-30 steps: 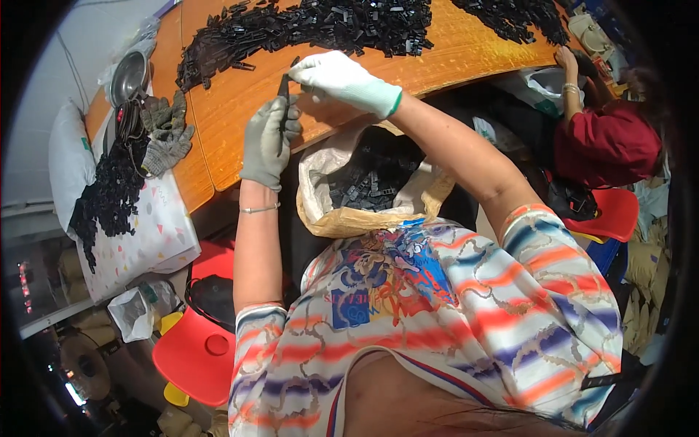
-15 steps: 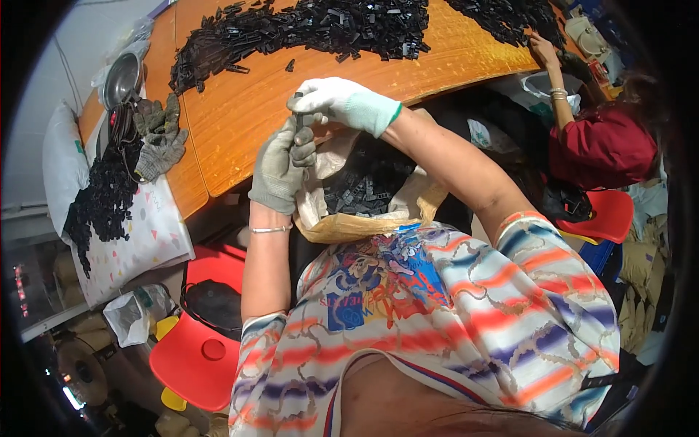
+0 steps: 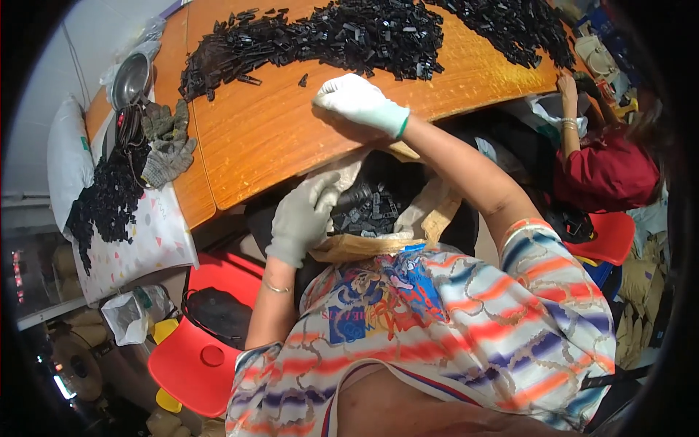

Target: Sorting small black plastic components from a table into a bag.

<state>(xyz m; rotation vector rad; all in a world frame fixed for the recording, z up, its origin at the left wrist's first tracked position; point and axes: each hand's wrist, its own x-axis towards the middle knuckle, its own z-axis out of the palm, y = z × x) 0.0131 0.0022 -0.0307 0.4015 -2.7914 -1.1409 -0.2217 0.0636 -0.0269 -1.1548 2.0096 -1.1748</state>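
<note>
My left hand (image 3: 300, 218), in a grey work glove, is at the left rim of an open sack (image 3: 342, 249) in front of me. Its visible fingers are apart and point toward the opening, and no part shows in them. Inside the sack lie many small black plastic parts (image 3: 375, 207). My right hand (image 3: 354, 103), in a white glove with a green cuff, is over the table's near edge, fingers curled closed. Whatever it may hold is hidden. Just beyond it a single black piece (image 3: 303, 80) lies apart from a long pile of black plastic parts (image 3: 349, 40).
The orange wooden table (image 3: 255, 138) curves ahead. At left are a metal bowl (image 3: 132, 79), spare gloves (image 3: 169, 142) and more black pieces (image 3: 109, 200). Red chairs (image 3: 196, 368) stand on both sides. A co-worker in a dark red top (image 3: 608, 171) reaches to the table at right.
My hands have separated. The left came down to the sack rim, while the right moved slightly right. The dark piece that was between them no longer shows. The co-worker's hand shifted nearer the table edge.
</note>
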